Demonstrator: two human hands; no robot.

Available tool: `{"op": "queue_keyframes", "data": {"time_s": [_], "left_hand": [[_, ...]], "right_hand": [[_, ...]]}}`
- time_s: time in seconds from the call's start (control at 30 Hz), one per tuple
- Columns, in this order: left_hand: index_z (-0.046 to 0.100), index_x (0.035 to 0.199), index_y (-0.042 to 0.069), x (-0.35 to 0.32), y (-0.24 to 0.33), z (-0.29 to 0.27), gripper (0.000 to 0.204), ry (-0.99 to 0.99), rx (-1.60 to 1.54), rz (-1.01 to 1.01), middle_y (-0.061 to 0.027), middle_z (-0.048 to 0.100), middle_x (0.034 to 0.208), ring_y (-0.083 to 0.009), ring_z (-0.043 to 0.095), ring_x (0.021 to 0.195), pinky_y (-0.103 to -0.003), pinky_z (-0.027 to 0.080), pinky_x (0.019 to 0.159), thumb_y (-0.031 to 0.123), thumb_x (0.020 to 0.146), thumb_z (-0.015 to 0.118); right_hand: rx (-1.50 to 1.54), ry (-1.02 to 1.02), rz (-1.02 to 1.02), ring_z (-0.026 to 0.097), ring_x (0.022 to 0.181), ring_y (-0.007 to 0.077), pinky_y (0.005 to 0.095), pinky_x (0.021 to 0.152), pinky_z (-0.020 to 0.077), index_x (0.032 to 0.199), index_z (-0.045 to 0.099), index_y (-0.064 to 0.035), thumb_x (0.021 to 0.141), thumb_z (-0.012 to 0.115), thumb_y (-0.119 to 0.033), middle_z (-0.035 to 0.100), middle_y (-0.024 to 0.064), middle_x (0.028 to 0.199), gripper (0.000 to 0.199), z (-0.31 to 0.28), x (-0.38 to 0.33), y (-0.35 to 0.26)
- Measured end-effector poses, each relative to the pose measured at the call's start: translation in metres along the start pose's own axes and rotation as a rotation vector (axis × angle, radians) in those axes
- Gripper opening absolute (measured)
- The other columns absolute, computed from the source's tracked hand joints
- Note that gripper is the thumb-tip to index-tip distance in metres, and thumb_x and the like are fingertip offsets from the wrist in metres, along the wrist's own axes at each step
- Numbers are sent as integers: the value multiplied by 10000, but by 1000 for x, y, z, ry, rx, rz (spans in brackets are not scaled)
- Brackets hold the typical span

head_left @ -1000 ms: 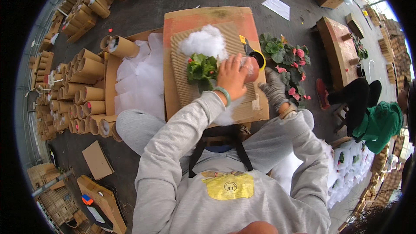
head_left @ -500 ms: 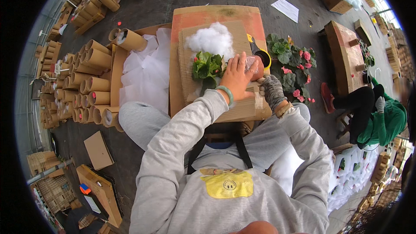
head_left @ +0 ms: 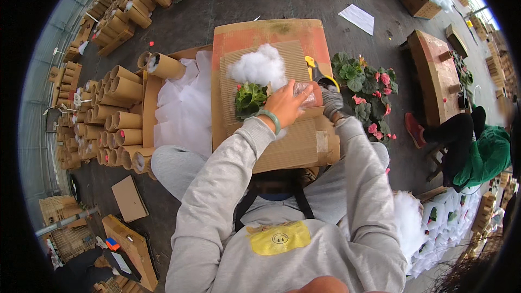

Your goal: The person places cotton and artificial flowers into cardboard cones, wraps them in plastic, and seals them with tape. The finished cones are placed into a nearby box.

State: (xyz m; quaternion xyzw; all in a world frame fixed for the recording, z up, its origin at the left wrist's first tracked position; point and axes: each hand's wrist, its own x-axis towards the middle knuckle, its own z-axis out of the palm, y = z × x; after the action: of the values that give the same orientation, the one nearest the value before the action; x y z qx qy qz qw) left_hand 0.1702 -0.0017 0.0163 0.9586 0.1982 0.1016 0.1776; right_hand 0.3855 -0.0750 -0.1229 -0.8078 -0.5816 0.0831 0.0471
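Note:
A leafy potted plant (head_left: 251, 99) lies on its side on a corrugated cardboard sheet (head_left: 239, 59), leaves to the left. My bare left hand (head_left: 286, 103), a green bangle at its wrist, is wrapped over the reddish-brown flower pot (head_left: 315, 95), where shiny clear film shows. At the pot's base is my gloved right hand (head_left: 332, 102), its fingers curled and smeared by motion; whether it holds anything is hidden. A yellow and black tape dispenser (head_left: 320, 74) lies just beyond it. White fluffy stuffing (head_left: 260, 65) sits above the leaves.
Left of the cardboard box table (head_left: 271, 28) stands an open carton of white sheets (head_left: 182, 103), beside many cardboard tubes (head_left: 127, 119). Pink-flowered plants (head_left: 369, 84) are on the right. Farther right, a person in green (head_left: 483, 154) sits by another box table (head_left: 434, 70).
My left hand's fingers have closed more around the pot. My right hand has moved up along the pot's base, near the dispenser. The view has tilted slightly.

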Motion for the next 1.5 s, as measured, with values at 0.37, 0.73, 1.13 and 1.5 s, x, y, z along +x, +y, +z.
{"op": "queue_keyframes", "data": {"time_s": [0.37,0.73,1.13,1.5], "left_hand": [[75,1451,1,6,5,-6,1049,-34,-188,-279,-204,614,938,-344,615,834,-413,505,696,258,696,757],[553,1270,245,38,-28,-21,685,-208,-242,-233,-132,665,1035,-316,627,943,-379,483,843,404,633,752],[513,1268,26,32,-25,-22,772,-261,-151,-223,-167,635,1103,-315,610,1002,-367,470,863,416,648,754],[529,1227,-6,-53,-18,-29,626,-676,-666,-342,-194,641,1055,-279,622,963,-339,464,850,305,719,723]], "right_hand": [[1732,-67,138,626,716,132,248,621,512,1109,569,-7,835,685,-330,642,57,881,438,-192,-88,-51],[1495,-313,503,591,920,119,241,797,480,1213,515,-6,841,675,-252,621,50,1042,474,-207,-177,-112],[281,234,194,576,887,369,444,755,473,1108,518,-53,780,679,-179,593,186,943,387,-102,-113,-38],[460,305,-438,526,1079,364,471,969,366,1165,509,10,815,602,-171,561,181,1153,405,-137,-153,-123]]}}
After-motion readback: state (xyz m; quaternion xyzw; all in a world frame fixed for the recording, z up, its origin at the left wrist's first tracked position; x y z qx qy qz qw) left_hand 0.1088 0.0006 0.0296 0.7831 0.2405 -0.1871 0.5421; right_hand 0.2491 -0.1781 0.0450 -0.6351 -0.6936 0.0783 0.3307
